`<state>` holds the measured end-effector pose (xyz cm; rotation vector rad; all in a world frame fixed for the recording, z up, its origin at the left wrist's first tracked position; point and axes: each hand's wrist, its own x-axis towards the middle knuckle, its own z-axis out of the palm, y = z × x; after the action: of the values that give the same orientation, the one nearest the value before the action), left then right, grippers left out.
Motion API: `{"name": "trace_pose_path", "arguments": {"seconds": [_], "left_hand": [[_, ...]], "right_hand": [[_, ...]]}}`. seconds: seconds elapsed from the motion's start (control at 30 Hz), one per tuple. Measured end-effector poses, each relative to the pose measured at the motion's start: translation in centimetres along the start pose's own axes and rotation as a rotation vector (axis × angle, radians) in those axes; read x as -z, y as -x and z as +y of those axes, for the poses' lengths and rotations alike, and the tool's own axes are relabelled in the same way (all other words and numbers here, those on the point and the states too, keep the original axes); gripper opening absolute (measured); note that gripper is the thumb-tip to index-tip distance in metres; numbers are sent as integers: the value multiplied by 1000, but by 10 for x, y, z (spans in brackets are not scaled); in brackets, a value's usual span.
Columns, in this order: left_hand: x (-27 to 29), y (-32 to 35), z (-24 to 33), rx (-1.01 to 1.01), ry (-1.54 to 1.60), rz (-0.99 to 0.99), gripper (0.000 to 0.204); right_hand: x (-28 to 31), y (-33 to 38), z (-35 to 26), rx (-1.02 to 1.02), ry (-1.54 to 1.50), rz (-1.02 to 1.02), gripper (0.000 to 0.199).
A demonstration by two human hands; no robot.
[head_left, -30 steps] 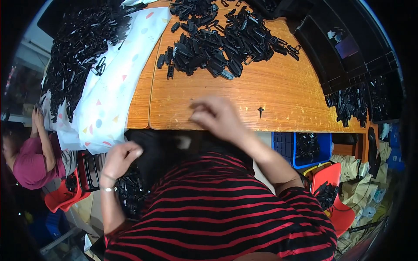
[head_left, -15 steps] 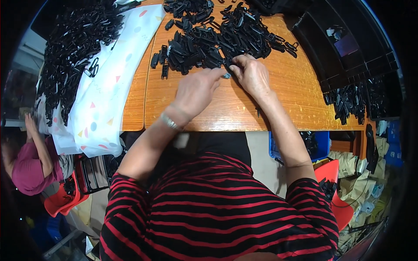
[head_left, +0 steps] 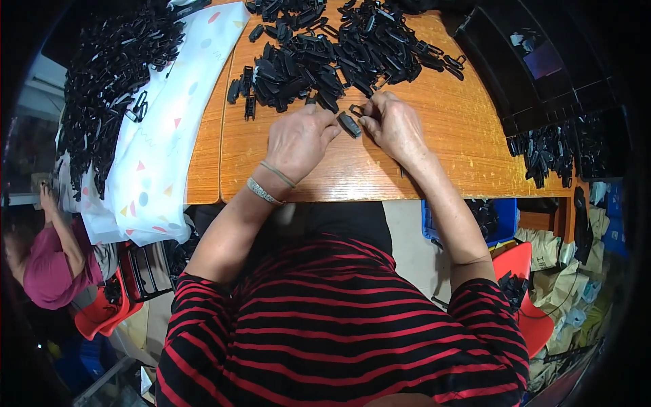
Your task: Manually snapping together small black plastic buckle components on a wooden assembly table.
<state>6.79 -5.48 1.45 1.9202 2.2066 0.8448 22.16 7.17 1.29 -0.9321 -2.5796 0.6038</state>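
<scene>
My left hand (head_left: 300,141), with bands at the wrist, is closed in a pinch at the near edge of a heap of black plastic parts (head_left: 298,68). At its fingertips is an oval black plastic piece (head_left: 348,125), tilted above the wooden table. Close by on the right, my right hand (head_left: 396,125) pinches a small open black plastic frame (head_left: 357,110) between thumb and fingers. The two pieces are apart, with a small gap between them. Some of the fingertips are hidden behind the hands.
A larger pile of black parts (head_left: 115,81) lies on a patterned white sheet (head_left: 152,156) at the left. A black bin (head_left: 536,61) stands at the right, with more parts (head_left: 542,156) beside it. Below the table are a blue crate (head_left: 502,220) and red chairs. Another person (head_left: 54,258) sits far left.
My left hand has moved slightly lower and left, away from the right hand. The oval piece and the frame now show clearly between the hands.
</scene>
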Motion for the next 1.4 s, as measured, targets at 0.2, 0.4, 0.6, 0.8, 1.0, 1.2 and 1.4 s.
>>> {"name": "trace_pose_path", "arguments": {"seconds": [0.2, 0.4, 0.6, 0.8, 1.0, 1.2, 1.4], "left_hand": [[0, -8, 14, 102, -43, 2, 20], [-14, -21, 22, 189, -129, -94, 25], [-18, -18, 16, 222, 128, -79, 17], [-25, -7, 17, 196, 302, -49, 23], [-24, 9, 25, 197, 296, 47, 23], [-29, 17, 34, 85, 116, -43, 26], [-29, 23, 28, 328, 1021, 35, 21]], "right_hand": [[-3, 2, -7, -26, -70, 46, 18], [-18, 8, 1, -59, -194, 40, 23], [-20, 17, -4, -263, -685, -66, 18], [-14, 23, -5, -321, -865, -57, 18], [2, 31, 10, -336, -869, 10, 17], [9, 47, 5, -377, -897, -36, 15], [9, 59, -8, -371, -952, 3, 12]]}}
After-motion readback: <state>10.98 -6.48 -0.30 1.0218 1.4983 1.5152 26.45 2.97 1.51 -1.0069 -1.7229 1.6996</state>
